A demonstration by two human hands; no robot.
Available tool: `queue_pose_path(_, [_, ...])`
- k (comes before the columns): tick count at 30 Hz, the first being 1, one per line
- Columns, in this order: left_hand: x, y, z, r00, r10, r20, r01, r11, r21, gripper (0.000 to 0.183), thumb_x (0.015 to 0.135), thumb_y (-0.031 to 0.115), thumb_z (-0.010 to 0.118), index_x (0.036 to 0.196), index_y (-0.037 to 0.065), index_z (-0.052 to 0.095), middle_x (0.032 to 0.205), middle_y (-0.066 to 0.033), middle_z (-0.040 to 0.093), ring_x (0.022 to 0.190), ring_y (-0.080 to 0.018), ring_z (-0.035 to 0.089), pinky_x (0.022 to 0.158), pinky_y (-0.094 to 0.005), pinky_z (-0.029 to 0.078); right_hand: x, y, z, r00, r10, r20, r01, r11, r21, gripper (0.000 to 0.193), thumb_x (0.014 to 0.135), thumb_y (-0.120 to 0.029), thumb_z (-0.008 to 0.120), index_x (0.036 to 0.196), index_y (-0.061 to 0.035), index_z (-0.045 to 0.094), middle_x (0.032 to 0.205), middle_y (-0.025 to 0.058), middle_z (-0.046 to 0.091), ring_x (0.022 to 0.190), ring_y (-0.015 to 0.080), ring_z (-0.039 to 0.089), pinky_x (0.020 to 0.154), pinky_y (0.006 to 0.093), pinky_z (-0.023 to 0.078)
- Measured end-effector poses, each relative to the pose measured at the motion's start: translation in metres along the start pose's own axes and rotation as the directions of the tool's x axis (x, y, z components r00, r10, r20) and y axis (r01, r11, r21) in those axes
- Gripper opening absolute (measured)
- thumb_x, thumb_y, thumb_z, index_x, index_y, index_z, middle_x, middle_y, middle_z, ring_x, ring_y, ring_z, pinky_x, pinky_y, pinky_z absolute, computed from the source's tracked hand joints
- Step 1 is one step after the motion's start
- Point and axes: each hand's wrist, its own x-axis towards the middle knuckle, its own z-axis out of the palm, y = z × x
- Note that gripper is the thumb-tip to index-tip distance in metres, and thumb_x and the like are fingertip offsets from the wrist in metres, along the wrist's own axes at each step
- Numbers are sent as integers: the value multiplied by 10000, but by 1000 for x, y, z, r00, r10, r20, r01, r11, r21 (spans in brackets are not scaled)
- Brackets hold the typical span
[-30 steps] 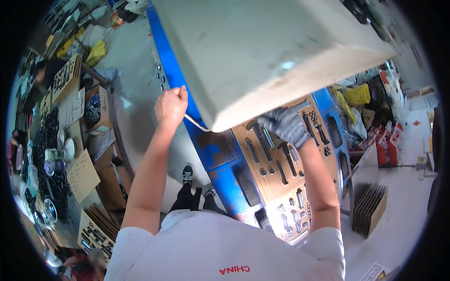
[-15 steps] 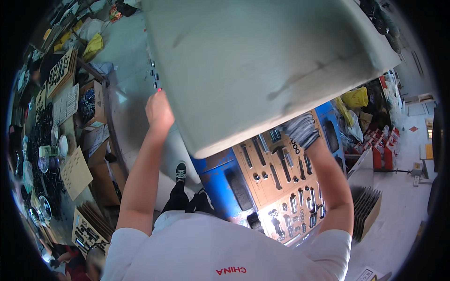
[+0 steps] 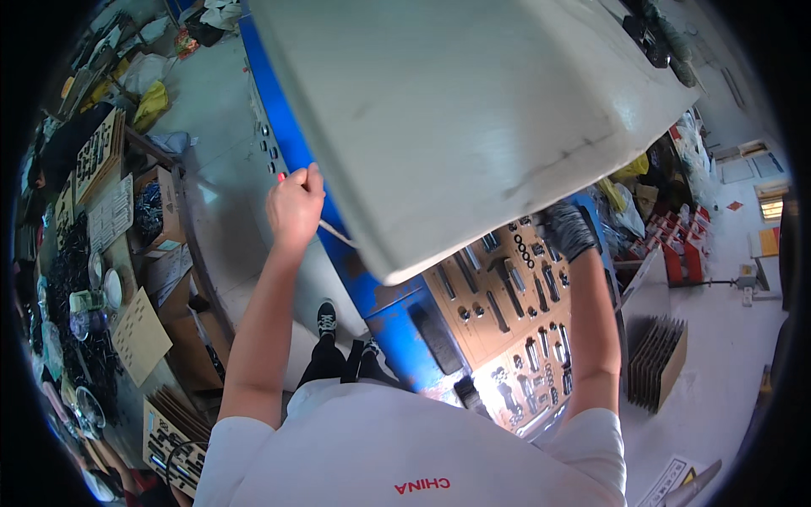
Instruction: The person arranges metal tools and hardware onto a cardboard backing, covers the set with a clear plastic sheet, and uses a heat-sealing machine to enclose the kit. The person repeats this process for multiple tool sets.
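Observation:
A large pale grey panel [image 3: 473, 110] with a rounded corner spreads over a blue machine bed [image 3: 363, 287]. Beside the panel's left edge, my bare left hand [image 3: 296, 207] is closed, with a small red tip [image 3: 281, 178] showing at its top. A thin pale cord or rod [image 3: 338, 233] runs between this hand and the panel's corner; whether I grip it is unclear. My right hand [image 3: 568, 230], in a dark grey glove, reaches under the panel's near edge, its fingers hidden. Below lies a tan board [image 3: 469, 338] holding a hammer [image 3: 508, 287], sockets and other metal tools.
On the left, a cluttered workbench [image 3: 127, 253] carries boards of tools, paper sheets and dark small parts. A stack of tan boards [image 3: 657, 363] stands on the floor at right. Red and white boxes [image 3: 680, 245] lie beyond it.
The panel has shifted right over the bed, baring a blue strip along its left side. My gloved right hand has moved slightly right, and the thin cord or rod by my left hand now shows.

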Motion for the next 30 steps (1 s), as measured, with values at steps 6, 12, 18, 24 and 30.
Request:
queue_pose_path(6, [-6,10,-7,996,22,86,-9,989,-151,456,1038,341,581,705,33,625,652,-149,667,655,-302,694,629,-428,525,-81,23,147,980,143,142,-144,990,-2,309,1023,-235,627,1273,-54,611,818,78,711,535,120,594,441,246,495])
queue_pose_path(12, [15,-39,7,950,-40,309,307,293,-906,305,1051,283,547,991,15,680,1026,-81,725,1004,-151,640,901,-316,489,-195,53,258,871,301,388,-151,916,-372,454,1037,-298,643,1405,-36,592,947,125,757,526,111,592,460,234,495])
queue_pose_path(18, [78,-139,61,816,-412,407,565,419,-711,143,974,104,541,897,96,662,845,-56,685,794,-205,657,687,-378,527,-212,109,221,927,-59,370,211,897,-388,369,983,-118,612,1342,-44,645,1219,114,703,865,152,650,772,271,547])
queue_pose_path(24, [94,-175,96,882,-420,215,471,811,-346,275,947,234,609,1171,86,666,1043,-205,724,1026,-378,695,867,-477,555,-209,158,105,835,-543,-86,93,293,-952,475,959,-6,556,1434,-36,563,1394,161,610,1227,339,603,1038,393,506])
queue_pose_path(30, [57,-184,53,961,-248,122,276,878,-391,507,913,308,654,1324,14,606,1225,-308,658,1131,-445,651,969,-493,529,-172,168,179,621,-715,322,474,14,-881,324,984,-126,594,1250,45,662,1305,228,650,1201,385,609,1053,464,494])
